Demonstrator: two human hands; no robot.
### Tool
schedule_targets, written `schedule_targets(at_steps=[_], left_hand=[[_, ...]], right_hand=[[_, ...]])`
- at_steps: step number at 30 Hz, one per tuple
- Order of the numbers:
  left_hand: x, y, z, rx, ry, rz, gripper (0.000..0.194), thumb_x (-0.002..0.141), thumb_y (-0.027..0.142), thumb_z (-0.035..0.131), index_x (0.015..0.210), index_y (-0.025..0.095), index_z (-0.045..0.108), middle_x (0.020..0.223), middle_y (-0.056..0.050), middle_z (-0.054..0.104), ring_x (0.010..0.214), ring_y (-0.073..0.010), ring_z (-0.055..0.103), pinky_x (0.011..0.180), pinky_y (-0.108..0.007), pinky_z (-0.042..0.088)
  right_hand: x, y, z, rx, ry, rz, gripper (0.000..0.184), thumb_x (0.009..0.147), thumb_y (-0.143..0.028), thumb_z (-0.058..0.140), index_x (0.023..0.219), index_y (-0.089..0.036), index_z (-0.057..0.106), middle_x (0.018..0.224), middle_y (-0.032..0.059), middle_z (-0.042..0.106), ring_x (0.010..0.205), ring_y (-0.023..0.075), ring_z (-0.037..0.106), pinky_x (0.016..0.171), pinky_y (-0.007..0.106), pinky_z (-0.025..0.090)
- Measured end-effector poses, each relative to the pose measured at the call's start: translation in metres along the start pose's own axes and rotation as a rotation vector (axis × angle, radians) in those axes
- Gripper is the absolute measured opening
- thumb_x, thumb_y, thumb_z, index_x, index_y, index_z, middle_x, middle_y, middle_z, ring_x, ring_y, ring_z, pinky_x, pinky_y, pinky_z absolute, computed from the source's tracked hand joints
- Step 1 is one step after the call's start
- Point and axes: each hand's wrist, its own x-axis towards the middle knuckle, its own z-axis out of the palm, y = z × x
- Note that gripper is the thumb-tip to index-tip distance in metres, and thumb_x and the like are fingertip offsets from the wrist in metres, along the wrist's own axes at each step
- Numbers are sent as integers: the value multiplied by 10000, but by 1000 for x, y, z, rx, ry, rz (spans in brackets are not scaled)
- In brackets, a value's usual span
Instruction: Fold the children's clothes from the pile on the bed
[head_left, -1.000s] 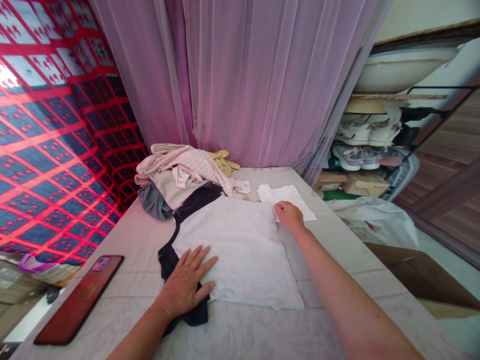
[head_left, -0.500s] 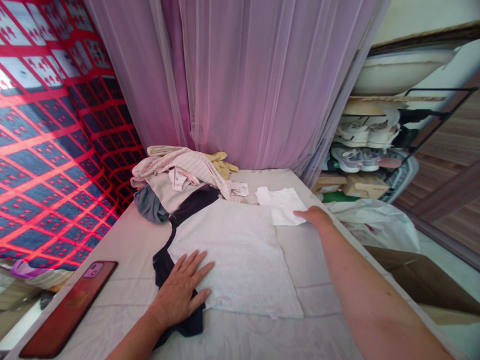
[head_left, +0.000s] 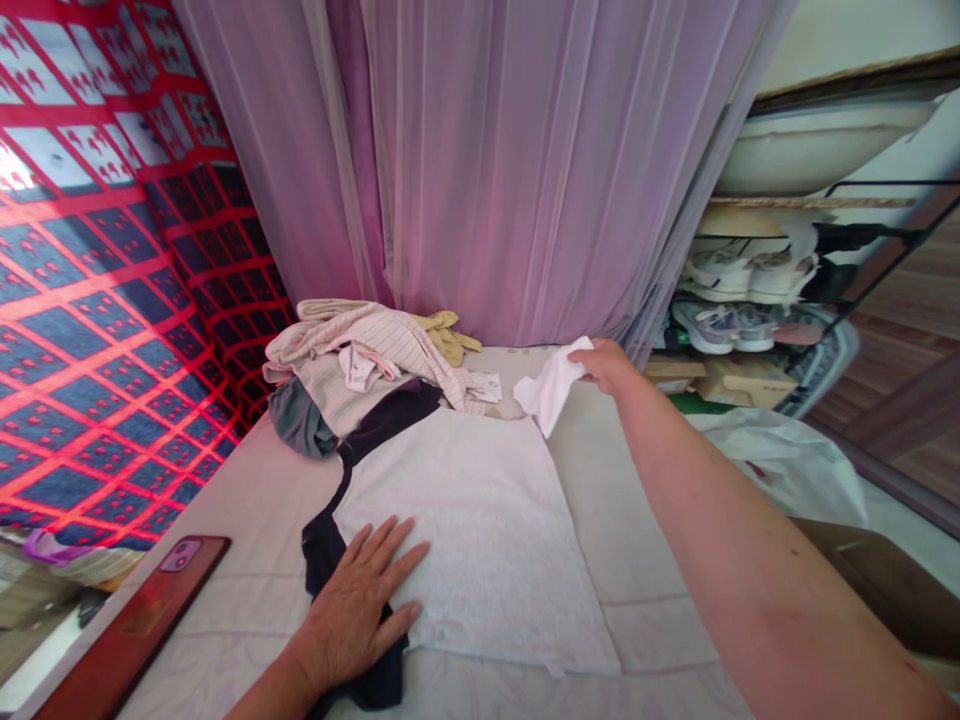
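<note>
My left hand (head_left: 358,612) lies flat, fingers spread, on the near left corner of a folded white cloth (head_left: 480,540) and the dark garment (head_left: 352,500) under it. Far out at arm's length, my right hand (head_left: 609,364) is closed on a small white cloth (head_left: 551,390), which hangs lifted above the bed's far right part. The bed surface (head_left: 645,560) is covered with a pale sheet.
A heap of mixed clothes (head_left: 367,355) lies at the far left of the bed, against a purple curtain (head_left: 495,170). A red phone (head_left: 127,640) rests at the near left edge. Shoes on a rack (head_left: 742,290), boxes and a plastic bag (head_left: 780,460) stand to the right.
My right hand slid across the small white cloth to its right edge, gripped it and lifted it off the bed. My left hand has stayed flat on the folded cloth.
</note>
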Motion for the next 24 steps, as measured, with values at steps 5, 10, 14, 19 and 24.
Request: schedule_targets(at_steps=[5, 10, 14, 19, 24], left_hand=[[0, 1, -3, -4, -21, -3, 598, 893, 486, 441, 1445, 352, 254, 1520, -29, 263, 1347, -272, 333, 1100, -473, 277], [2, 2, -5, 4, -27, -5, 595, 893, 493, 432, 1445, 356, 255, 1520, -25, 265, 1343, -274, 340, 1093, -474, 288], [1, 2, -4, 30, -26, 3, 600, 895, 494, 426, 1449, 356, 241, 1521, -22, 262, 1342, -272, 341, 1092, -468, 291], [-1, -1, 0, 70, -33, 12, 616, 896, 501, 420, 1457, 345, 219, 1526, -33, 247, 1352, -277, 322, 1080, -477, 304], [0, -1, 2, 77, -30, 11, 626, 890, 506, 433, 1457, 345, 222, 1525, -28, 249, 1352, -274, 324, 1089, -466, 294]], right_hand=[[35, -49, 8, 124, -50, -51, 259, 692, -60, 621, 938, -134, 584, 747, 11, 640, 689, 125, 614, 602, 292, 557], [37, -26, -12, 85, -19, -41, 320, 715, -93, 622, 1026, -156, 582, 862, 31, 661, 705, 117, 617, 614, 265, 548], [5, 46, -28, -154, 47, 216, 400, 743, -196, 628, 1132, -128, 559, 978, 110, 661, 726, 159, 637, 597, 282, 551], [-22, 105, -42, -372, 182, 312, 549, 749, -198, 566, 1272, -62, 471, 1164, 235, 575, 981, 292, 606, 810, 443, 512], [-35, 102, -32, -661, 146, -37, 495, 735, -214, 571, 1228, -173, 553, 1403, 141, 410, 1291, 306, 364, 1073, 461, 270]])
